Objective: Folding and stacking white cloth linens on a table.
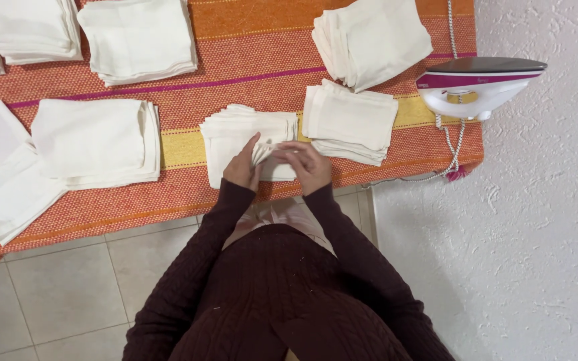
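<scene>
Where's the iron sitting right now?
The iron stands at the right end of the orange striped cloth, against the white wall, just right of two stacks of folded white cloths and beyond the person's right hand.

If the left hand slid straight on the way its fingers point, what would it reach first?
The left hand points up and right across the cloth stack it rests on; beyond that, probably the neighbouring folded stack.

My left hand point(242, 167) and right hand point(310, 166) covered the near edge of the pile point(235, 134), so I couldn't tell how the fingers gripped. The top edge cut three stacks; the left edge clipped the surface point(249, 53).
</scene>
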